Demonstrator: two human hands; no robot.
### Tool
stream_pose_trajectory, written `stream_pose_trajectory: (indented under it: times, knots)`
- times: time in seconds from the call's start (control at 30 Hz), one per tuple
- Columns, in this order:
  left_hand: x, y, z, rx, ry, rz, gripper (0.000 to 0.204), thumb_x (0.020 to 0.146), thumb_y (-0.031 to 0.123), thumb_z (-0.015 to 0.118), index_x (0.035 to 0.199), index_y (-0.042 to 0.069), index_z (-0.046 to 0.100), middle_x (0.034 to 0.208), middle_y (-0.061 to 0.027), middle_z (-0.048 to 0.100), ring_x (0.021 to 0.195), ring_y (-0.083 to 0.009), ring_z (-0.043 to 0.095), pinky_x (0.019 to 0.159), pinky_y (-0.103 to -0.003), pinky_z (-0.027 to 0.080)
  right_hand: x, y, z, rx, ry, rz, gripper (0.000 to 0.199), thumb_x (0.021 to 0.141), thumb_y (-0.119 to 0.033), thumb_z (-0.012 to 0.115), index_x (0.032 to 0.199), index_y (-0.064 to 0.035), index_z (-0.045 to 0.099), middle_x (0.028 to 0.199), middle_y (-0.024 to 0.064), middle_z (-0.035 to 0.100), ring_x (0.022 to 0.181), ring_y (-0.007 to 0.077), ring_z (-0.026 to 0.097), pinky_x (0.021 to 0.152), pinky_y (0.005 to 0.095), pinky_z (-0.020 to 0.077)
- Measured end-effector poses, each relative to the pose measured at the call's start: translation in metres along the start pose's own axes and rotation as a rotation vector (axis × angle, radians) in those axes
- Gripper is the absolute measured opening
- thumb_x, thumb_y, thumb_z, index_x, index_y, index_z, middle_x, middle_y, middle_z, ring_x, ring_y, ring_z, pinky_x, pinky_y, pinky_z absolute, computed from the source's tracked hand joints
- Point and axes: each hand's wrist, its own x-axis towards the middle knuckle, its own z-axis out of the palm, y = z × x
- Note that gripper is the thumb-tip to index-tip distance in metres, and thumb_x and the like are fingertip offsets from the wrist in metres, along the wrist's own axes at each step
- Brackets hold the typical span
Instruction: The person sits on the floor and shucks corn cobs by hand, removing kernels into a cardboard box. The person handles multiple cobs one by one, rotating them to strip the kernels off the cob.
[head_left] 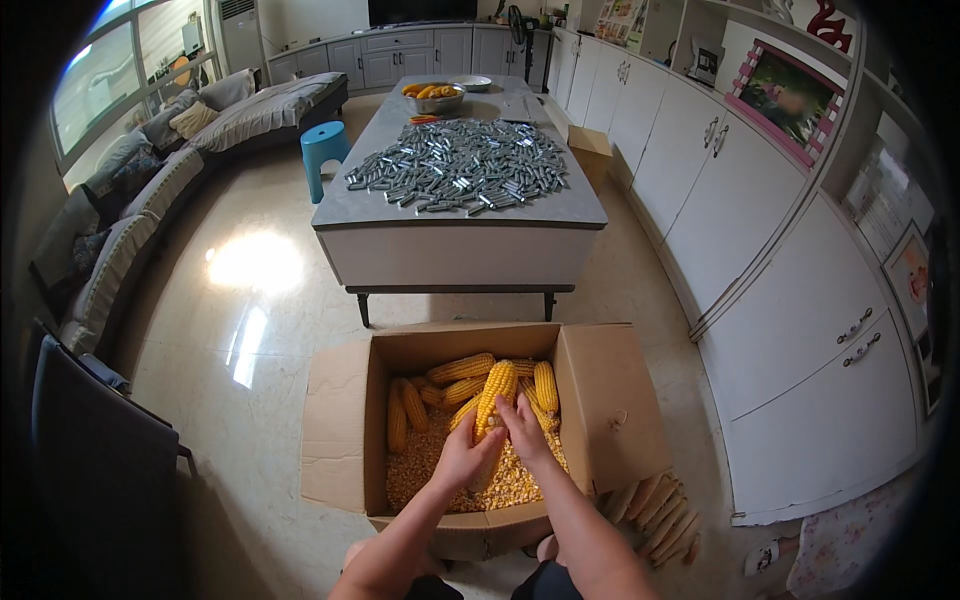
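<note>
An open cardboard box sits on the floor in front of me, with several yellow corn cobs at its far side and loose kernels spread over its bottom. My left hand and my right hand both grip one corn cob, held upright over the kernels in the middle of the box. The left hand wraps the cob's lower part. The right hand's fingers press on its side just above.
Bare stripped cobs lie on the floor right of the box. Beyond stands a grey table covered with several small metal pieces and a bowl of corn. A blue stool, sofa at left and white cabinets at right.
</note>
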Motion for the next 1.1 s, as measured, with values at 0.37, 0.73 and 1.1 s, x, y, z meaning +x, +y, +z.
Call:
stream_pose_trajectory:
  times: [0.37, 0.73, 1.1]
  knots:
    - [0.001, 0.002, -0.008, -0.146, 0.027, -0.122, 0.046, 0.084, 0.022, 0.058, 0.122, 0.001, 0.043, 0.101, -0.0088, 0.058, 0.088, -0.0131, 0.056, 0.073, -0.026, 0.046, 0.002, 0.006, 0.009, -0.058, 0.062, -0.121, 0.048, 0.09, -0.029, 0.047, 0.125, 0.0026, 0.036, 0.113, 0.0115, 0.052, 0.101, 0.0189, 0.051, 0.086, 0.0287, 0.041]
    - [0.001, 0.004, -0.013, -0.117, -0.02, -0.058, 0.056, 0.08, 0.016, 0.062, 0.129, 0.002, 0.037, 0.109, -0.0098, 0.055, 0.095, -0.014, 0.055, 0.079, -0.027, 0.045, 0.008, 0.02, -0.001, -0.258, 0.033, -0.096, 0.045, 0.091, -0.027, 0.047, 0.124, 0.0031, 0.038, 0.111, 0.0093, 0.053, 0.1, 0.0168, 0.051, 0.086, 0.0275, 0.0406]
    - [0.008, -0.022, -0.019, -0.045, 0.054, 0.08, 0.076, 0.073, 0.012, 0.068, 0.135, 0.001, 0.025, 0.122, -0.0155, 0.048, 0.108, -0.0198, 0.05, 0.089, -0.03, 0.041, 0.007, 0.007, 0.008, 0.008, -0.141, -0.008, 0.062, 0.088, -0.02, 0.054, 0.135, 0.002, 0.02, 0.122, 0.0123, 0.046, 0.111, 0.0181, 0.046, 0.092, 0.0279, 0.0382]
